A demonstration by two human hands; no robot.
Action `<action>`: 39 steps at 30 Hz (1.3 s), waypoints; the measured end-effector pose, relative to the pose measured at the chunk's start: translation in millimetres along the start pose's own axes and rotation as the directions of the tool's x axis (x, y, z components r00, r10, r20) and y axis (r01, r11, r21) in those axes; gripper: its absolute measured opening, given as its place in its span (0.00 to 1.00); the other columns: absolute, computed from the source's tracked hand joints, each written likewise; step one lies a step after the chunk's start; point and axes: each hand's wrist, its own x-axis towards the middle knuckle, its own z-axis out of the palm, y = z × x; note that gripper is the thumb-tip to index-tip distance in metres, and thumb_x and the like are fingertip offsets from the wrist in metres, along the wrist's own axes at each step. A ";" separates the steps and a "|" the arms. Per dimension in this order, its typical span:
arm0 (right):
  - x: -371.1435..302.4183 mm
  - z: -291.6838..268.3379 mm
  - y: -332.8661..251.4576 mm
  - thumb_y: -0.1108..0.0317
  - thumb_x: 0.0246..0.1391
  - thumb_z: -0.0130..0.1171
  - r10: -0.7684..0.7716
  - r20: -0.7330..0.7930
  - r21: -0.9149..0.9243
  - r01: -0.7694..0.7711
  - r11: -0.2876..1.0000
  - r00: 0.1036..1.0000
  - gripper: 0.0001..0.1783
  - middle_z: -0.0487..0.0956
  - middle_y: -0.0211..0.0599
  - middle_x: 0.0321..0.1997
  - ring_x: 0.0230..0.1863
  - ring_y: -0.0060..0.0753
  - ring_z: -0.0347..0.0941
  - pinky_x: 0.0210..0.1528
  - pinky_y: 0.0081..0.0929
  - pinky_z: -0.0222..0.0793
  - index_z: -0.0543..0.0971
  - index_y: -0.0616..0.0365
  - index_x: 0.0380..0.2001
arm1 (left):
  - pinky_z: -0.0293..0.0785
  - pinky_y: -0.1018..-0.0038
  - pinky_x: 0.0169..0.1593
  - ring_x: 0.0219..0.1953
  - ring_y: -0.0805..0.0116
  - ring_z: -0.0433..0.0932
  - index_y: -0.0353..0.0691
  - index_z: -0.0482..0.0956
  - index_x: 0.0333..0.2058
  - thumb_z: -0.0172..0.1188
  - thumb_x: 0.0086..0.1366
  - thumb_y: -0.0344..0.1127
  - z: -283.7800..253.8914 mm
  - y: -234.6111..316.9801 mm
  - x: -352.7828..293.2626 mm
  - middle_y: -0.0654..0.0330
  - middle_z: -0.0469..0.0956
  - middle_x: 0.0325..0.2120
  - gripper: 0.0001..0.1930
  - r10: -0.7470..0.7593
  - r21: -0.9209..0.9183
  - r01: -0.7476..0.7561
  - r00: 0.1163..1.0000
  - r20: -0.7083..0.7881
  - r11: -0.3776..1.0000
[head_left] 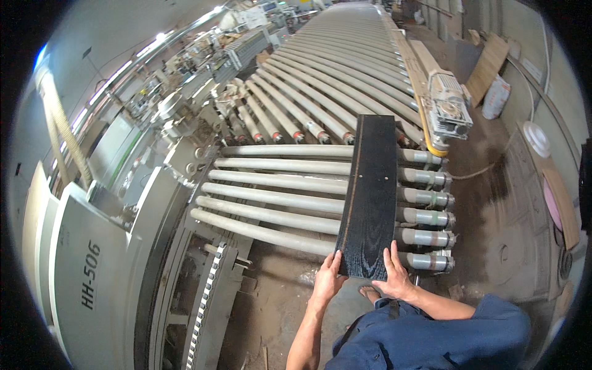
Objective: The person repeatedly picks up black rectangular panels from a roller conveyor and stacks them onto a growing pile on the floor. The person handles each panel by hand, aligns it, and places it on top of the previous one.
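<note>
At my eight o'clock stands a pale machine [98,265], and right of it a row of rollers [280,179] runs toward three. At five o'clock my left hand [328,280], partly curled, grips the near left corner of the black board [374,185], which lies across the rollers, far end toward twelve. My right hand [395,274], half open, has hold of its near right corner. At two sit a motor [449,102] and, beyond it, a sack [496,97].
</note>
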 end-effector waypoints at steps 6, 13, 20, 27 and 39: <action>0.5 1.0 -2.1 0.67 0.30 0.80 0.004 -0.036 0.018 -0.003 1.000 0.999 0.72 0.32 0.64 0.75 0.74 0.66 0.41 0.70 0.41 0.56 0.41 0.57 0.72 | 0.71 0.62 0.60 0.59 0.44 0.70 0.41 0.61 0.65 0.70 0.48 0.26 4.9 -7.7 -0.4 0.43 0.64 0.62 0.44 -0.043 -0.061 0.046 0.998 0.047 0.997; -0.6 1.4 -0.1 0.67 0.29 0.80 0.001 -0.019 -0.019 -0.001 1.000 1.000 0.72 0.33 0.64 0.75 0.75 0.64 0.41 0.71 0.40 0.54 0.41 0.58 0.72 | 0.70 0.61 0.60 0.61 0.42 0.67 0.37 0.57 0.66 0.69 0.47 0.26 13.5 -14.0 -4.8 0.41 0.60 0.63 0.46 0.050 -0.025 -0.051 0.999 -0.005 0.998; 9.7 -28.1 -10.7 0.55 0.39 0.75 -0.003 0.057 -0.107 0.009 0.994 0.998 0.60 0.38 0.69 0.74 0.75 0.66 0.38 0.74 0.47 0.42 0.51 0.72 0.67 | 0.61 0.57 0.66 0.66 0.38 0.57 0.36 0.60 0.65 0.72 0.48 0.37 3.7 -6.0 -25.2 0.34 0.56 0.64 0.46 0.009 0.159 0.009 0.993 -0.115 0.987; 64.1 -16.5 -67.9 0.66 0.50 0.64 -0.275 -0.070 -0.036 0.273 0.961 0.959 0.40 0.52 0.59 0.73 0.74 0.59 0.47 0.74 0.45 0.42 0.61 0.70 0.64 | 0.64 0.63 0.64 0.62 0.54 0.69 0.34 0.69 0.60 0.65 0.62 0.44 -78.6 34.5 -88.5 0.48 0.71 0.59 0.31 -0.037 -0.409 -0.076 0.964 -0.262 0.909; 89.5 71.6 -140.5 0.72 0.55 0.59 -0.433 0.379 0.443 0.251 0.861 0.818 0.31 0.56 0.48 0.73 0.73 0.47 0.52 0.73 0.40 0.48 0.65 0.66 0.63 | 0.71 0.56 0.55 0.52 0.46 0.74 0.18 0.67 0.54 0.58 0.52 0.73 -187.5 210.7 -243.3 0.34 0.70 0.54 0.54 0.441 -0.331 -0.892 0.442 -0.781 0.307</action>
